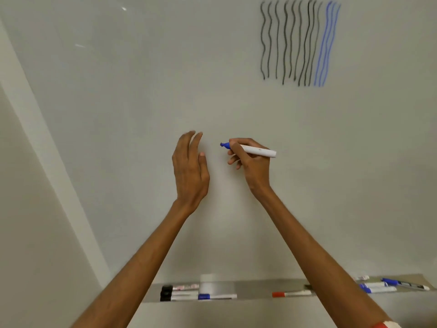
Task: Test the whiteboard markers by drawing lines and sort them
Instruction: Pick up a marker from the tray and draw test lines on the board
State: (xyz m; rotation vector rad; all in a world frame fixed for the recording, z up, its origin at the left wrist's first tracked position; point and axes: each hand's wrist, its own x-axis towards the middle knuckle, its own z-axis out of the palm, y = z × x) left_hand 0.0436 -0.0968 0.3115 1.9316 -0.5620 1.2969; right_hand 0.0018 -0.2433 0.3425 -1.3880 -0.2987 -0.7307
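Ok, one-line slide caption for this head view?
Testing markers: right hand holds a blue-tipped marker before the whiteboard, left hand open, wavy test lines above.

A plain off-white wall (28,209) fills the left side, edged by a paler diagonal strip (47,143). Small bright glints (124,8) of light sit far up on the left.

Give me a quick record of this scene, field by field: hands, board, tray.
left hand: open, holds nothing
right hand: grips a marker, blue end pointing towards the left hand
board: wavy black lines and blue lines, upper right
tray: black-capped markers at left, red marker in the middle, blue markers at right
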